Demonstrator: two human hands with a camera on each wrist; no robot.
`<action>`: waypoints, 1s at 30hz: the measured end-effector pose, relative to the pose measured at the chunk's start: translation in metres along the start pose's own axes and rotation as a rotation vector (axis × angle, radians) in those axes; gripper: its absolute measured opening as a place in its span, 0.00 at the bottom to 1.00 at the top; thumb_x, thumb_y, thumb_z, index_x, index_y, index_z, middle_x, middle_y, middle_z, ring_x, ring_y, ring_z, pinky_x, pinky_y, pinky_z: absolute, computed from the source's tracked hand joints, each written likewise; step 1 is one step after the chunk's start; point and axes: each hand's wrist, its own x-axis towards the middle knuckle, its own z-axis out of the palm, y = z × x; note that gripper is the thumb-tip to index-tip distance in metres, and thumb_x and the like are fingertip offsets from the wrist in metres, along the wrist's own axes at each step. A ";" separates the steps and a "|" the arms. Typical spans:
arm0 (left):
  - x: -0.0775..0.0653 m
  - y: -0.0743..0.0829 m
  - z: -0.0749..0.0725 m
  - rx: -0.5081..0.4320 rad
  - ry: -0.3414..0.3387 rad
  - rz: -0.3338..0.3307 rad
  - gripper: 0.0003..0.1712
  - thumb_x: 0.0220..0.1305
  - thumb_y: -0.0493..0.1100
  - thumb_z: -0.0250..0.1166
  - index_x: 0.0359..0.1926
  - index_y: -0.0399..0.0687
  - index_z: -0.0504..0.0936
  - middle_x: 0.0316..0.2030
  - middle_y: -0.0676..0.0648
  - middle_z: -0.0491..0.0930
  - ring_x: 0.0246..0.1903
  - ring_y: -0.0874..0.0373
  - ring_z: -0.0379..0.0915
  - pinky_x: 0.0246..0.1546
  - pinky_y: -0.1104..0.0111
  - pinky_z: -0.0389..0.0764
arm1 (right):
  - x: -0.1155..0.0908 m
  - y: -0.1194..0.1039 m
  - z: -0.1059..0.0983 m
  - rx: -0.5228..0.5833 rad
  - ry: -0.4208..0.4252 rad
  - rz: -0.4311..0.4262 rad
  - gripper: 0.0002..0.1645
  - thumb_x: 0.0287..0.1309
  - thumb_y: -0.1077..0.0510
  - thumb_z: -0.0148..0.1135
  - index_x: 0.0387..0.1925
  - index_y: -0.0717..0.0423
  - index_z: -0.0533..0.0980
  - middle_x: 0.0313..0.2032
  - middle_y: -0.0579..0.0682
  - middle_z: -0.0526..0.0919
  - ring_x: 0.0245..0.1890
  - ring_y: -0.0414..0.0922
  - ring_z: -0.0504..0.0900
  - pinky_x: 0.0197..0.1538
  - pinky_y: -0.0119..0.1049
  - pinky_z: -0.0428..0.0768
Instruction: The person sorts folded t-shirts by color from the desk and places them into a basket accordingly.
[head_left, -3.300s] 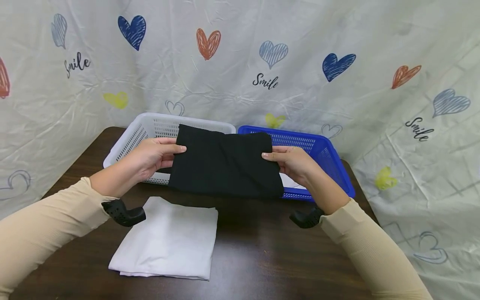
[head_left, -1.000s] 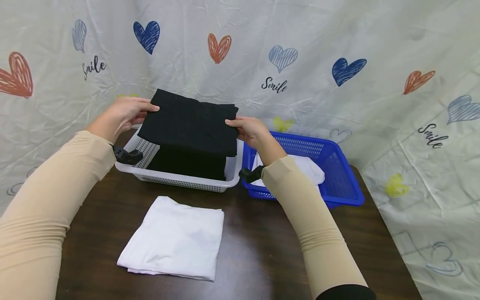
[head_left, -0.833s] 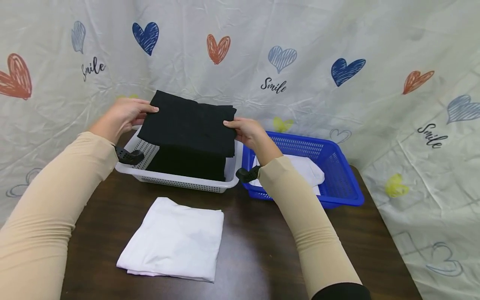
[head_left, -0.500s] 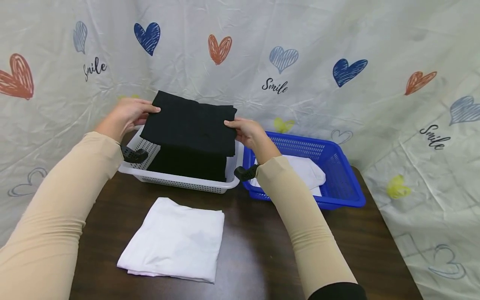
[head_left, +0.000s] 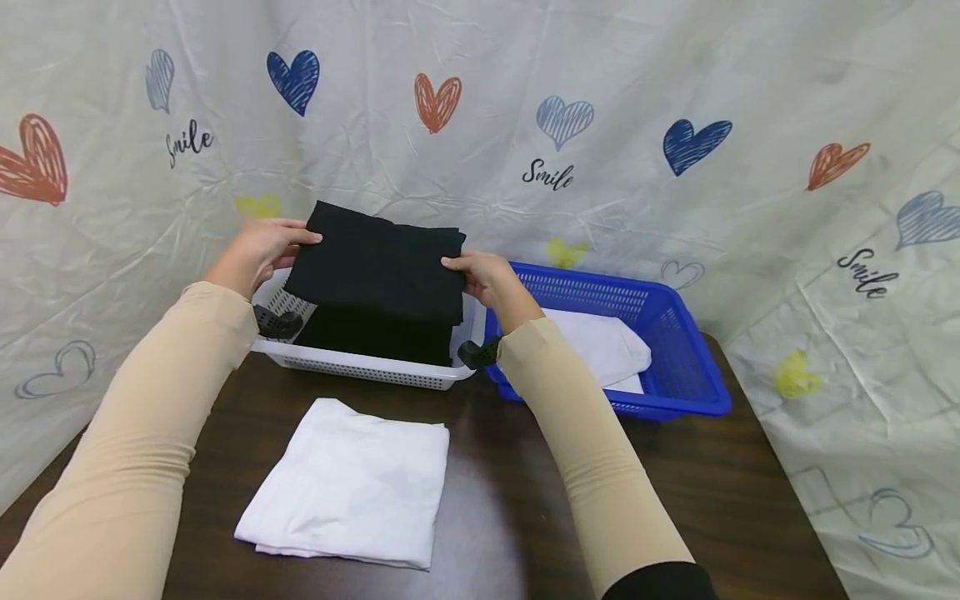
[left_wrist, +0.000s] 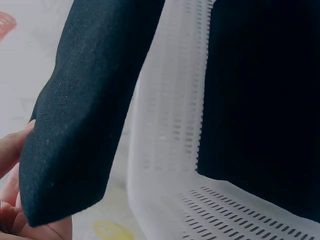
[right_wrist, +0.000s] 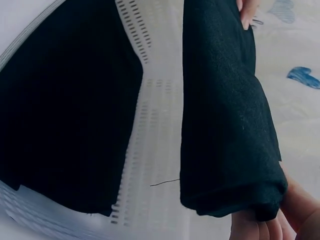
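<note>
A folded black cloth (head_left: 378, 262) hangs between my two hands over the white basket (head_left: 367, 372). My left hand (head_left: 258, 250) pinches its left end, thumb in front and fingers behind. At the opposite end my right hand (head_left: 491, 279) grips it the same way. Inside the basket lies another folded black cloth (head_left: 375, 337), partly covered by the held one in the head view. Both wrist views show a gap between the held cloth (right_wrist: 225, 115) and the lower one (right_wrist: 70, 110). In the left wrist view the left hand (left_wrist: 12, 200) shows only in part.
A folded white cloth (head_left: 348, 487) lies on the dark wooden table (head_left: 517, 525) in front of the baskets. To the right stands a blue basket (head_left: 686, 354) with white cloth (head_left: 600, 346) in it. A white curtain (head_left: 480, 50) printed with hearts hangs behind.
Both hands have carried the black cloth leftward from between the two baskets to over the white basket. In the last half second they have lowered it slightly. The white cloth on the table stays put.
</note>
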 end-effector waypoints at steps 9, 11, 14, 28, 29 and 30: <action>0.004 -0.014 0.001 0.089 0.028 -0.036 0.42 0.65 0.50 0.68 0.76 0.52 0.61 0.19 0.69 0.80 0.23 0.72 0.80 0.31 0.76 0.80 | 0.009 0.011 0.003 -0.025 0.015 0.030 0.38 0.62 0.65 0.65 0.72 0.52 0.66 0.62 0.52 0.80 0.61 0.48 0.80 0.62 0.37 0.80; 0.005 -0.017 0.001 0.081 0.021 -0.032 0.42 0.66 0.50 0.67 0.76 0.51 0.60 0.19 0.69 0.80 0.23 0.72 0.80 0.31 0.76 0.80 | 0.010 0.013 0.004 -0.038 0.006 0.038 0.36 0.62 0.64 0.65 0.71 0.53 0.67 0.62 0.53 0.79 0.62 0.48 0.80 0.63 0.37 0.79; 0.005 -0.022 0.002 0.059 0.014 -0.018 0.41 0.66 0.48 0.66 0.76 0.49 0.60 0.20 0.69 0.79 0.23 0.72 0.80 0.30 0.76 0.82 | 0.010 0.017 0.005 -0.065 -0.009 0.041 0.36 0.64 0.64 0.64 0.72 0.54 0.65 0.64 0.53 0.77 0.63 0.48 0.78 0.66 0.38 0.76; 0.012 -0.042 0.004 0.077 0.031 -0.036 0.42 0.66 0.48 0.67 0.75 0.45 0.60 0.21 0.69 0.77 0.23 0.73 0.80 0.30 0.76 0.83 | 0.011 0.034 0.009 -0.105 0.117 -0.025 0.36 0.57 0.65 0.70 0.68 0.55 0.71 0.64 0.53 0.78 0.60 0.49 0.81 0.62 0.39 0.80; 0.012 -0.043 0.005 0.085 0.034 -0.038 0.42 0.66 0.48 0.67 0.76 0.45 0.59 0.22 0.68 0.76 0.23 0.73 0.80 0.30 0.76 0.83 | 0.011 0.036 0.009 -0.109 0.124 -0.034 0.36 0.57 0.65 0.70 0.67 0.56 0.71 0.64 0.53 0.78 0.60 0.49 0.81 0.62 0.40 0.80; 0.012 -0.044 0.006 0.084 0.036 -0.037 0.42 0.66 0.48 0.67 0.75 0.45 0.60 0.23 0.68 0.76 0.23 0.73 0.80 0.31 0.76 0.83 | 0.010 0.037 0.009 -0.115 0.125 -0.044 0.36 0.57 0.65 0.70 0.67 0.56 0.71 0.64 0.54 0.78 0.60 0.50 0.81 0.62 0.40 0.80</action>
